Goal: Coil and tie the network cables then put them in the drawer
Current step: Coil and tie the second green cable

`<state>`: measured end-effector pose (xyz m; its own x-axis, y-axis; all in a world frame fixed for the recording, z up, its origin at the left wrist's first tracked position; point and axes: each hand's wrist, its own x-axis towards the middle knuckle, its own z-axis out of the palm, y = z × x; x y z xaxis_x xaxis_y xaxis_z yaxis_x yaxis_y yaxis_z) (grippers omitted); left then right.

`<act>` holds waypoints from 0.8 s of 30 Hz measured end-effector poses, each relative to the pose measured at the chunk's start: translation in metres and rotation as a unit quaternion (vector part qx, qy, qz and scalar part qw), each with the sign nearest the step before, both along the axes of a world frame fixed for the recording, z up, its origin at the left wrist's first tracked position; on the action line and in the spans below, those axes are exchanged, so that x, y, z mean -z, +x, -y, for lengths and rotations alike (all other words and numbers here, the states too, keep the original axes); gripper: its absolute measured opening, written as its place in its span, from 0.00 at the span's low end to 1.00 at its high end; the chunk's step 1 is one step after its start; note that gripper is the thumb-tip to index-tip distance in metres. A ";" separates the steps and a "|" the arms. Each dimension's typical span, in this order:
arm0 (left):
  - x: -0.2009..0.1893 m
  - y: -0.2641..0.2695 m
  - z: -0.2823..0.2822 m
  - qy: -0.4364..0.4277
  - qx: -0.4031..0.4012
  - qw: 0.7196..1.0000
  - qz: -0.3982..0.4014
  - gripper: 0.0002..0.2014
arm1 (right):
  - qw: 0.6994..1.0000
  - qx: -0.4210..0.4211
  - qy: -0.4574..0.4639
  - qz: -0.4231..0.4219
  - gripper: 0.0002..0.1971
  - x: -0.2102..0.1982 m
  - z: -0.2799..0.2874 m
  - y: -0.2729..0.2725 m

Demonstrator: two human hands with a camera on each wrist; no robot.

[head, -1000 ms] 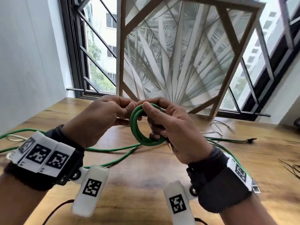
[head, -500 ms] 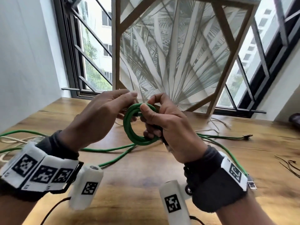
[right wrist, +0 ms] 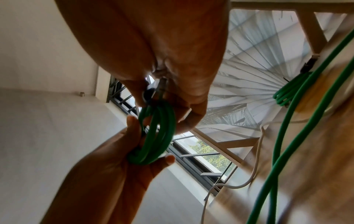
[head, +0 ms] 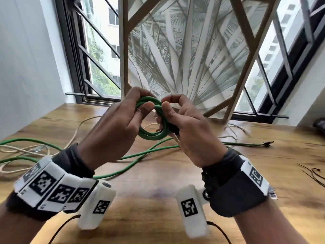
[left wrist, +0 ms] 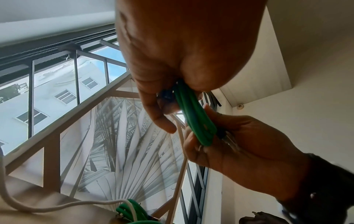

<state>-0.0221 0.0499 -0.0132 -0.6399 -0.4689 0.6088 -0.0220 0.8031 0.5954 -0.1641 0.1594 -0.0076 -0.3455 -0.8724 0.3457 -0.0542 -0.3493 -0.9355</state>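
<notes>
Gripping green cable coil [head: 154, 132]: left hand [head: 112, 131], right hand [head: 190, 131], fingers curled.

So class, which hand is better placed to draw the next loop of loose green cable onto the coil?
Probably the left hand: the right hand grips the green coil, and the loose cable trails leftward.

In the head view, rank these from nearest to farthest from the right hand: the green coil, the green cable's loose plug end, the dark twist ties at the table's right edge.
From the right hand:
1. Green coil: held in it, shared with the left hand.
2. Loose plug end: on the table, to its right.
3. Dark twist ties: far right edge.
</notes>
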 end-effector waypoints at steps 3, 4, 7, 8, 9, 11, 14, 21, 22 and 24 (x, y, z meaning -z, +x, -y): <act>-0.002 0.001 -0.001 0.005 0.025 1.000 0.008 0.11 | 0.997 -0.012 -0.019 0.078 0.07 0.003 0.004 0.005; -0.002 0.001 -0.001 0.002 0.035 0.999 0.011 0.12 | 0.994 -0.024 -0.024 0.106 0.07 0.003 0.004 0.006; -0.004 0.002 -0.002 0.011 0.065 0.998 0.005 0.11 | 0.981 -0.073 -0.032 0.176 0.07 -0.001 0.000 0.006; -0.004 0.002 -0.002 0.016 0.068 0.998 0.002 0.11 | 0.978 -0.087 -0.030 0.190 0.07 -0.002 -0.002 0.005; -0.003 0.002 -0.002 0.021 0.070 0.997 0.001 0.11 | 0.976 -0.096 -0.025 0.194 0.07 -0.003 -0.003 0.004; -0.001 0.000 0.000 0.033 0.075 0.997 0.000 0.10 | 0.978 -0.104 -0.012 0.179 0.06 -0.005 -0.005 0.003; 0.003 -0.003 0.002 0.054 0.083 0.995 -0.002 0.10 | 0.994 -0.047 0.021 0.100 0.10 -0.006 -0.007 0.001; 0.003 -0.004 0.000 0.082 0.117 0.989 -0.030 0.08 | 0.986 0.152 0.055 -0.034 0.11 -0.026 -0.021 -0.014; 0.002 -0.003 0.001 0.095 0.126 0.987 -0.031 0.08 | 0.982 0.173 0.053 -0.055 0.08 -0.031 -0.029 -0.020; 0.001 -0.004 0.000 0.116 0.144 0.982 -0.032 0.08 | 0.969 0.209 0.075 -0.112 0.05 -0.040 -0.049 -0.032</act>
